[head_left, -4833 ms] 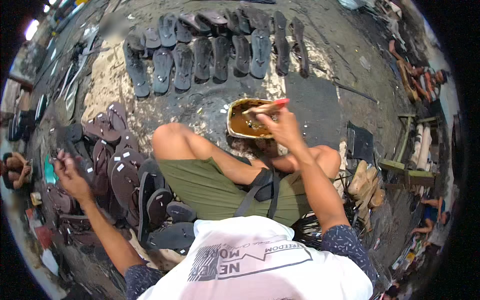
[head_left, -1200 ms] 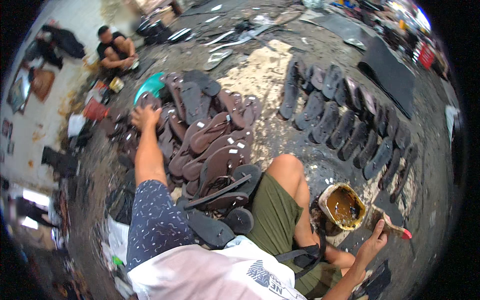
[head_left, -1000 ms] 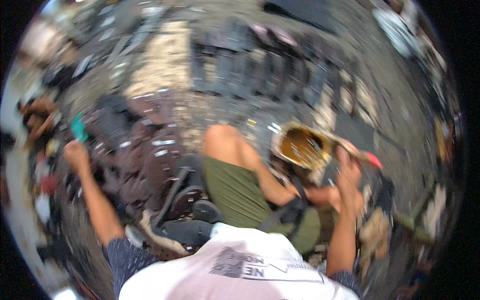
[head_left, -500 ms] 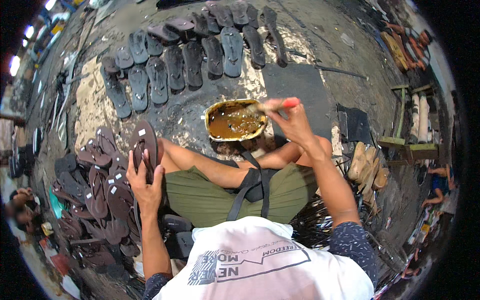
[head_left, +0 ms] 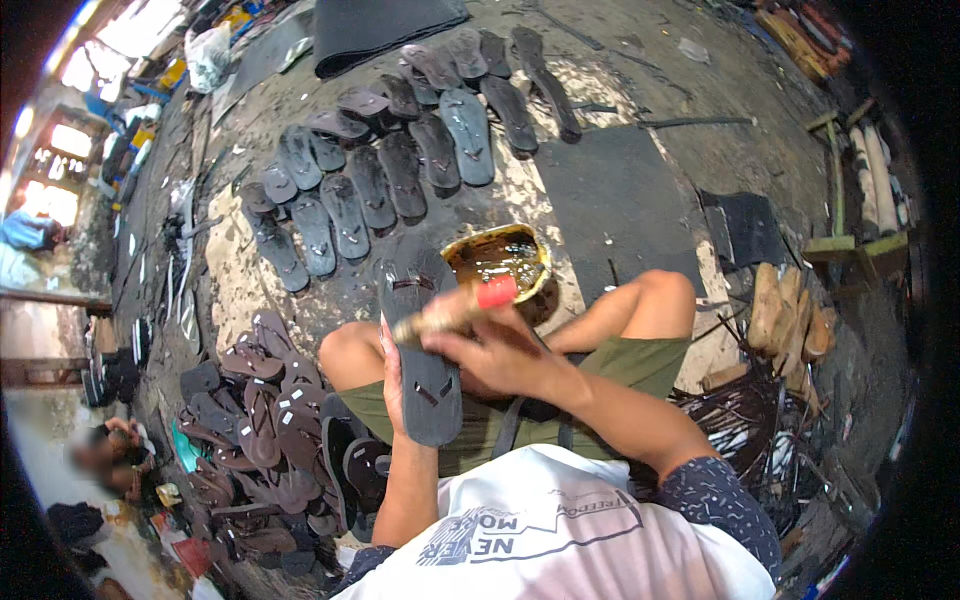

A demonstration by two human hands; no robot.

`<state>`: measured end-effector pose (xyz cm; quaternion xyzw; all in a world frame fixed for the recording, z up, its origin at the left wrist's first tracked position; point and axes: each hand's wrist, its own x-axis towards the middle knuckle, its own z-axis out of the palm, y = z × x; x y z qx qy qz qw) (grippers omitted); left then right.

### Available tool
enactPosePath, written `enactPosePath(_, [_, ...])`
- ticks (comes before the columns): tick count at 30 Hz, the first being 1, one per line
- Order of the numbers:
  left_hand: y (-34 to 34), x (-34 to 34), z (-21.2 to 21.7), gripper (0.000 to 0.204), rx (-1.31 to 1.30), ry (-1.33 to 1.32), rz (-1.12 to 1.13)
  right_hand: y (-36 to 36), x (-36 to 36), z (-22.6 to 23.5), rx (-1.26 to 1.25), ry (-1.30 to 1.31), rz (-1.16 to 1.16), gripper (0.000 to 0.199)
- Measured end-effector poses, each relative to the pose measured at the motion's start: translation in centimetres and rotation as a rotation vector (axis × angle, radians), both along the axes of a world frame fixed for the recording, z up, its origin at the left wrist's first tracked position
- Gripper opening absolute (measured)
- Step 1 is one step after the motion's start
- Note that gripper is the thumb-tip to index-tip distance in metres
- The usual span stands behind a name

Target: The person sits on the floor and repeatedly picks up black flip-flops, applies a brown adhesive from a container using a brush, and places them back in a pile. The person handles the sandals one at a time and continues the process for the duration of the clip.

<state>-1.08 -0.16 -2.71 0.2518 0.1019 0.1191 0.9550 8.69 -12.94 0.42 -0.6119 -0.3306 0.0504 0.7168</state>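
A flip-flop (head_left: 432, 405) is held up before my lap, its dark grey underside facing me and its strap slots showing. My left hand (head_left: 393, 390) is closed around its left edge, the fingers partly hidden behind it. Across the flip-flop's middle, my right hand (head_left: 505, 355) grips a brush (head_left: 496, 292) with a red handle end; its blurred tip is over the sole, and I cannot tell if it touches. Just behind the right hand sits a yellowish tub (head_left: 546, 268) of brown, glossy liquid, partly covered by the brush and flip-flop.
Rows of grey flip-flops (head_left: 374, 190) lie beyond the tub. At my left is a heap of brown flip-flops (head_left: 262, 425). A dark mat (head_left: 630, 205), wooden blocks (head_left: 775, 310) and thin dark strips (head_left: 740, 445) lie rightward. Another person (head_left: 112, 458) is at far left.
My left hand has brought the flip-flop from the left heap to my lap and turned its underside up. My right hand has moved the brush from the tub leftward over the sole.
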Motion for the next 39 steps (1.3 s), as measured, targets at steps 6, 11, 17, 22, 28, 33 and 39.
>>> enactPosePath(6, [-1.2, -1.9, 0.5, 0.060, 0.265, 0.038, -0.148, 0.2, 5.6, 2.1, -0.162, 0.020, -0.254, 0.027])
enactPosePath(11, [-1.3, -1.4, 0.8, 0.060, 0.208, 0.123, 0.003, -0.2, 3.0, 1.2, 0.027, 0.160, -0.162, 0.032])
enactPosePath(17, [-0.9, -1.7, 0.7, 0.060, 0.072, 0.111, 0.007, -0.9, 6.9, 3.4, -0.043, -0.013, -0.080, 0.025])
enactPosePath(22, [-0.5, 1.6, 2.2, 0.062, -0.033, -0.081, 0.108, -0.6, 3.8, 1.8, -0.057, -0.087, -0.109, 0.024])
enactPosePath(28, [3.0, 5.7, 0.7, 0.049, 0.006, -0.206, -0.009, -2.2, -4.6, -0.2, -0.176, -0.013, 0.096, 0.026])
enactPosePath(33, [0.5, 7.3, 0.5, 0.052, 0.174, -0.014, 0.194, 0.1, 1.0, -0.7, -0.103, -0.405, -0.082, 0.027])
enactPosePath(39, [2.1, 7.0, -3.4, 0.046, -0.348, -0.384, -0.134, 2.2, 6.0, -1.4, -0.058, -0.543, -0.174, 0.022])
